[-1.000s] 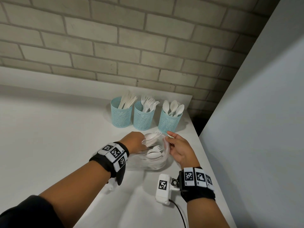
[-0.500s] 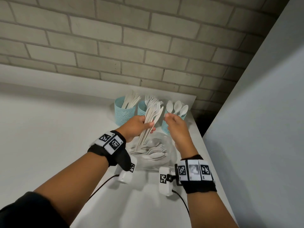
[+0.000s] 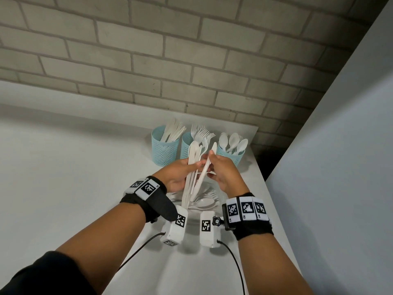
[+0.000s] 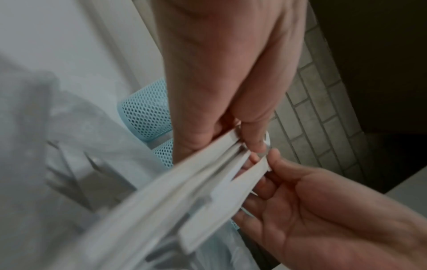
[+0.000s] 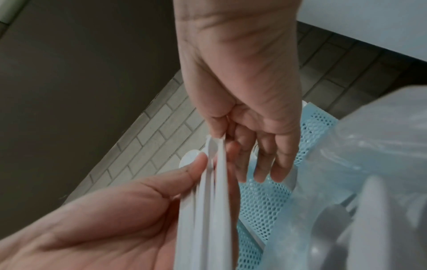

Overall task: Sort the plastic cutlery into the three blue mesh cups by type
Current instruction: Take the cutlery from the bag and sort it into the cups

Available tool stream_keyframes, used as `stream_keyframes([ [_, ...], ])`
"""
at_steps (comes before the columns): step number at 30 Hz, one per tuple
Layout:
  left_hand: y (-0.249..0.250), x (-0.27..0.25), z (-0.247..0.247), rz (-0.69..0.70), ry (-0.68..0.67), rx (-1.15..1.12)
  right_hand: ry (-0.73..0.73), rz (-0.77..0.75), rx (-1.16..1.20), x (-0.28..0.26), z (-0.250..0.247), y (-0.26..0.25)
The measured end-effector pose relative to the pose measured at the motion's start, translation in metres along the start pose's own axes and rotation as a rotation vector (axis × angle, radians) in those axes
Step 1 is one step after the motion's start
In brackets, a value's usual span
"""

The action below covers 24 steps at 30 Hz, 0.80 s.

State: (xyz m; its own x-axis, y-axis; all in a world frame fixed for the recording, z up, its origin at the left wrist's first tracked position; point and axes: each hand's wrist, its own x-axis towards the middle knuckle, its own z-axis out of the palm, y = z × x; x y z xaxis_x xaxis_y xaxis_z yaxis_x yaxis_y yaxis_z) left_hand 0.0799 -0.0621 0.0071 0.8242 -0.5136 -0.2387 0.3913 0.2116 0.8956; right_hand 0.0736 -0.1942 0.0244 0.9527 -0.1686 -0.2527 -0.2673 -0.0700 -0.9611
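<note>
Three blue mesh cups stand at the back of the white counter: the left cup (image 3: 164,150) holds knives, the middle cup (image 3: 185,144) forks, the right cup (image 3: 232,155) spoons. In front of them my left hand (image 3: 180,173) grips a bundle of white cutlery (image 3: 191,167) upright, handles down. My right hand (image 3: 221,169) pinches one knife (image 3: 205,171) at the bundle's right side. The left wrist view shows the bundle (image 4: 184,182) between my left thumb and fingers, with the right hand's fingertips (image 4: 272,160) on the outer piece. The right wrist view shows the same pinch (image 5: 219,146).
A clear plastic bag (image 3: 204,201) with spoons and forks lies on the counter under my hands. A grey wall panel (image 3: 329,167) closes the right side and a brick wall (image 3: 191,71) stands behind the cups. The counter (image 3: 74,167) stretches away to the left.
My left hand lifted a bundle of cutlery out of the bag and raised it. My right hand left the bag, moved up to the bundle and took hold of one knife.
</note>
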Motion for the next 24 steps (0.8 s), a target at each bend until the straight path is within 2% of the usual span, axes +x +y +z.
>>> stream_keyframes([
  [5,-0.003,-0.001,0.000,-0.052,0.029,-0.073,0.231,-0.112,0.060,0.004,-0.009,-0.002],
  [7,-0.004,-0.001,-0.001,-0.069,0.051,-0.059,0.205,-0.127,0.228,0.000,-0.011,-0.006],
  [9,-0.006,-0.001,-0.001,-0.078,0.075,-0.041,0.192,-0.129,0.265,-0.001,-0.011,-0.008],
  [13,-0.010,0.000,-0.001,-0.080,0.097,-0.020,0.128,-0.159,0.209,-0.003,-0.012,-0.006],
  [16,-0.011,-0.001,0.000,-0.072,0.101,-0.022,0.052,-0.261,0.100,-0.007,-0.012,-0.006],
  [20,-0.008,-0.004,0.002,-0.069,0.077,-0.069,0.099,-0.387,-0.163,-0.004,-0.008,-0.001],
  [24,-0.004,-0.006,0.003,-0.062,0.072,-0.089,0.089,-0.366,-0.128,-0.005,-0.005,0.004],
])
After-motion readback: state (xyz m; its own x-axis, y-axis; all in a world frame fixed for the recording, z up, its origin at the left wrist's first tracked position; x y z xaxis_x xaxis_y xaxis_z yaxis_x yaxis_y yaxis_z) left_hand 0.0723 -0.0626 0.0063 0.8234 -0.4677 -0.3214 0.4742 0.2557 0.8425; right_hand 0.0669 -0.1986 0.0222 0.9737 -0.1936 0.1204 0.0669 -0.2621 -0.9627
